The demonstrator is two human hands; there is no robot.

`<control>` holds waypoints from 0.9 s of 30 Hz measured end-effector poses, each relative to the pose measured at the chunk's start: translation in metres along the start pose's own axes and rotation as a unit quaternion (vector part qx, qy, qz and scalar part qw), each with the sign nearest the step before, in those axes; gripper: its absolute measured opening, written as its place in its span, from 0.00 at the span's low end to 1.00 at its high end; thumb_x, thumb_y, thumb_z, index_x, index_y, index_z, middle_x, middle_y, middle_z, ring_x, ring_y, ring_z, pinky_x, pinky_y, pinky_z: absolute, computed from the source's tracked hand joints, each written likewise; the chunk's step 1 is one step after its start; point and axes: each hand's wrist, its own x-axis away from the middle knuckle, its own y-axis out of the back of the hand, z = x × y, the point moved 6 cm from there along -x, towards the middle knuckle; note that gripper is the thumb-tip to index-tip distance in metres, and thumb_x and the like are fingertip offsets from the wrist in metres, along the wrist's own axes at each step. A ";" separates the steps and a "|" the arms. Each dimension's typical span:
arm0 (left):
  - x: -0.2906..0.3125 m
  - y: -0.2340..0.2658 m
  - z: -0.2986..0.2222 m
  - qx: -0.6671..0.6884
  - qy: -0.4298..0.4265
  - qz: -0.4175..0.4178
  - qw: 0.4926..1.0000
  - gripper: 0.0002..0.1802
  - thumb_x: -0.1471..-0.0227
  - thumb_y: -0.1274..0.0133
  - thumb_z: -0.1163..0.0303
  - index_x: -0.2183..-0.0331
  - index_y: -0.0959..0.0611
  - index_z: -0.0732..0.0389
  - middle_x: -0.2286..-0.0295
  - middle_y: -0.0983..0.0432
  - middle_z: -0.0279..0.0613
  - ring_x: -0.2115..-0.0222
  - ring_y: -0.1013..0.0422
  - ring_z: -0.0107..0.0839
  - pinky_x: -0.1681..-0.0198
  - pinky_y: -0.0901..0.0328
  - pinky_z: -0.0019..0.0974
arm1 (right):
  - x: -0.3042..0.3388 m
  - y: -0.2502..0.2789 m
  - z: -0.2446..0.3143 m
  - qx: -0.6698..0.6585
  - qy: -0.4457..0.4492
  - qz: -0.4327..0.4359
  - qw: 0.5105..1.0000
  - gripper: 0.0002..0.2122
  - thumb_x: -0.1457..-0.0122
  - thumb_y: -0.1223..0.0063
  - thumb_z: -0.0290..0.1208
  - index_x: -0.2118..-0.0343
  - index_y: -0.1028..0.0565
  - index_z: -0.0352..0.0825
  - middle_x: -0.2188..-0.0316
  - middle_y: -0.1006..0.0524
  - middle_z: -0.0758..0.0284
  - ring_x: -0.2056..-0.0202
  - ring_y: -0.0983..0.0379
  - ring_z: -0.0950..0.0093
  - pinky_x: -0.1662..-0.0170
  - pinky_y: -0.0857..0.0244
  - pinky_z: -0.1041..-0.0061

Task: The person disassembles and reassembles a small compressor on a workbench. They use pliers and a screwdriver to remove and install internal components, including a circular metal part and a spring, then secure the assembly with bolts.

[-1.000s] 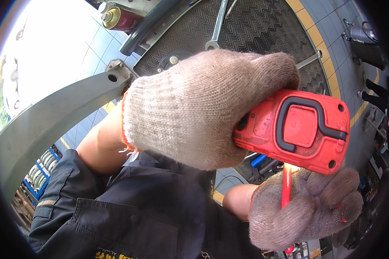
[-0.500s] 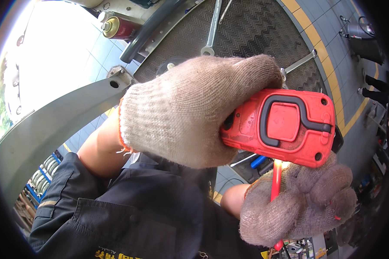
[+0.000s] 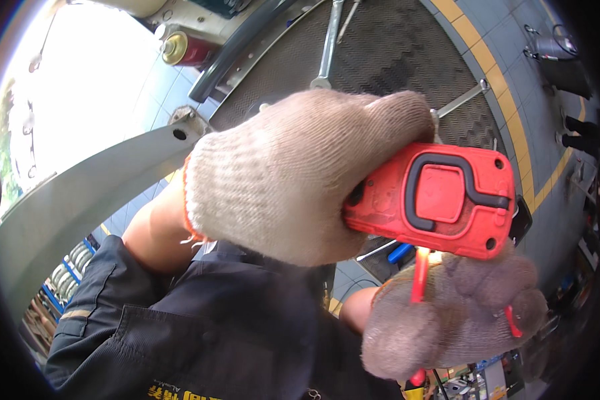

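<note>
My left hand [image 3: 287,173], in a knitted beige glove, is closed round one end of a red hand-held work light [image 3: 440,200]. Its back, with a black folding hook, faces up. A bright glow shows under its lower edge. Below it my right hand [image 3: 453,320], in a dirtier glove, is closed on a thin red rod [image 3: 420,277]. The rod's upper end reaches up to the lamp's lower edge, and its lower part comes out below my thumb. A small red piece [image 3: 513,321] also shows between the fingers; I cannot tell whether it belongs to the rod.
A black ribbed mat [image 3: 393,60] lies beyond my hands, with one wrench [image 3: 329,50] and another wrench [image 3: 463,100] on it. A spray can [image 3: 187,50] stands at the far left, above a curved grey metal arm [image 3: 100,173]. A person's legs [image 3: 580,133] appear at far right.
The right hand has shifted slightly left and down with the red rod, and more of the small red piece shows between its fingers. The left hand and lamp have barely moved.
</note>
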 end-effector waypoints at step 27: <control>-0.028 -0.006 -0.021 -0.045 0.038 0.075 0.995 0.37 0.54 0.26 0.72 0.42 0.21 0.61 0.61 0.12 0.56 0.56 0.14 0.64 0.55 0.20 0.57 | 0.024 -0.013 0.010 -0.210 -0.105 -0.059 0.970 0.26 0.30 0.49 0.49 0.38 0.32 0.35 0.60 0.27 0.65 0.70 0.32 0.69 0.63 0.35 0.68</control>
